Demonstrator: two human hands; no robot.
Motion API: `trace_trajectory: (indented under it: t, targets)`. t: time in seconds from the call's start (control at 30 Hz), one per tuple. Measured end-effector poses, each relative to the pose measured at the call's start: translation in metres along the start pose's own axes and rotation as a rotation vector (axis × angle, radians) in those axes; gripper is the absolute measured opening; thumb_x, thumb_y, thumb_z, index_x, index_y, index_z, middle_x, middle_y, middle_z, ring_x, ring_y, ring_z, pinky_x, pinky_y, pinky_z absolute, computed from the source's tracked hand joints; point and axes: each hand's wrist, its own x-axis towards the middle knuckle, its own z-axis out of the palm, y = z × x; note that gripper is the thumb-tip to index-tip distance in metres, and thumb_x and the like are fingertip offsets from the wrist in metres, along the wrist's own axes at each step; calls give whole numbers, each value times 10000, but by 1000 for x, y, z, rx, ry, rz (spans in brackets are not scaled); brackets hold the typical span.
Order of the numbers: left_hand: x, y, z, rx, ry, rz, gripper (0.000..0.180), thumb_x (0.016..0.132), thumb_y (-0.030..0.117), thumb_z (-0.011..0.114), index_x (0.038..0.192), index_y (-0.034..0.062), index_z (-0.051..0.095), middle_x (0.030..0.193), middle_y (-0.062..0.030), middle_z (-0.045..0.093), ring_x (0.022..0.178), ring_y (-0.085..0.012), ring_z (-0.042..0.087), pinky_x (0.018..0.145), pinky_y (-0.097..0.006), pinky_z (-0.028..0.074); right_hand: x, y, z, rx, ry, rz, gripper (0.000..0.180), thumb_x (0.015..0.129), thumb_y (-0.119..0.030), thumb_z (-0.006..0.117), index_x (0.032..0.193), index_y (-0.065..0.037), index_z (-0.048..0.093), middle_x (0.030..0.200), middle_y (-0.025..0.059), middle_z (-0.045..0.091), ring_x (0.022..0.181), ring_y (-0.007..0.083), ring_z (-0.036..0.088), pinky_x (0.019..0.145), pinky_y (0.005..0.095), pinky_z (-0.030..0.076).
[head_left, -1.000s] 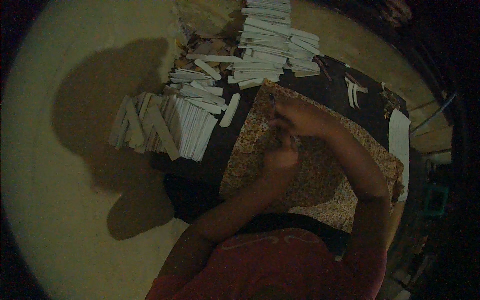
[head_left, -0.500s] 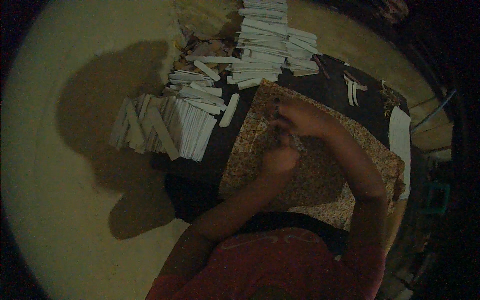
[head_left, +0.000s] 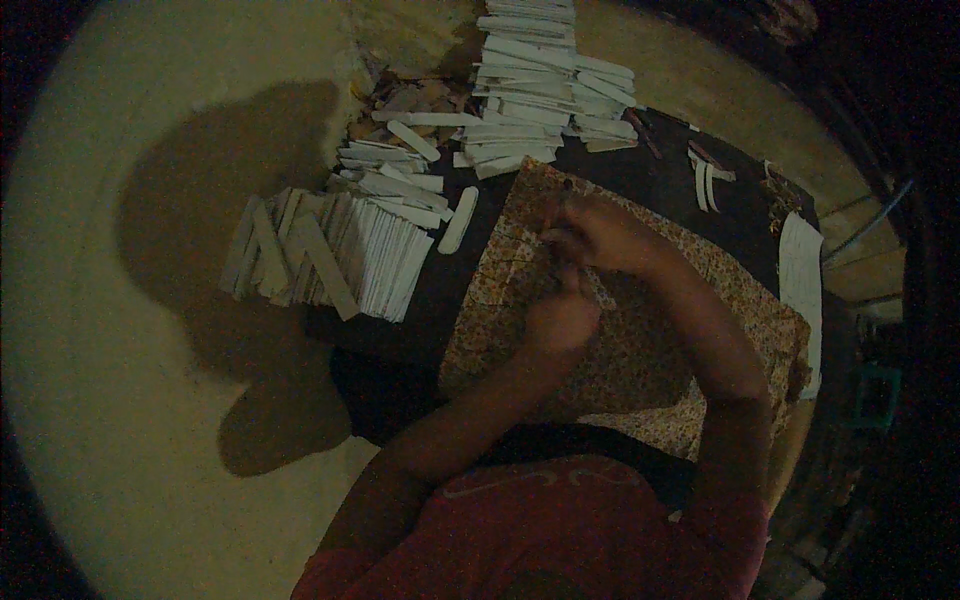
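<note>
Both my hands meet over a brown speckled sheet (head_left: 490, 315) spread across my lap. My left hand (head_left: 562, 322) is closed, its fingers curled up toward the right hand. Bent over from the right, my right hand (head_left: 607, 236) has its fingers closed together just beyond the left fingertips. A small pale edge (head_left: 602, 290) shows beside my left fingers, and a tiny dark spot (head_left: 568, 183) lies above my right knuckles. What the fingers hold is too dark and too covered to name.
Pale flat strips stand packed in a row (head_left: 390, 262) at left. Taller stacks of strips (head_left: 520, 90) rise behind, near a brown heap of scraps (head_left: 425, 95). One loose strip (head_left: 458, 221) lies by the sheet. Two curved strips (head_left: 706, 187) and a white sheet (head_left: 800, 265) lie right.
My right hand's fingers have shifted slightly, and a small dark spot now shows above its knuckles. My left hand stays nearly in place; the stacks are unchanged.
</note>
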Motion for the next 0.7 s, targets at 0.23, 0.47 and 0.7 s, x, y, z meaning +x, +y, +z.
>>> trace_trajectory:
  t: [0.23, 0.47, 0.7]
  targets:
    - [1, -2, 7, 26, 71, -6, 453, 749, 109, 508, 1131, -128, 454, 1082, -229, 471, 511, -218, 587, 410, -346, 489, -3, 3, 1, 53, -8, 11, 153, 806, -182, 581, 891, -58, 558, 842, 148, 593, 797, 307, 587, 687, 383, 460]
    - [0, -1, -7, -75, 33, -48, 494, 750, 123, 507, 1170, -125, 430, 1241, -304, 372, 486, -220, 581, 404, -338, 482, -5, 7, 4, 85, 81, 41, 178, 817, -191, 569, 927, -51, 559, 869, 162, 596, 806, 315, 583, 694, 387, 459]
    - [0, 0, -6, -84, 23, -50, 521, 752, 150, 519, 1186, -121, 419, 1235, -301, 380, 460, -214, 573, 409, -350, 485, -8, 10, 6, 74, 49, 58, 196, 814, -197, 576, 935, -43, 572, 827, 157, 599, 782, 325, 582, 674, 393, 455]
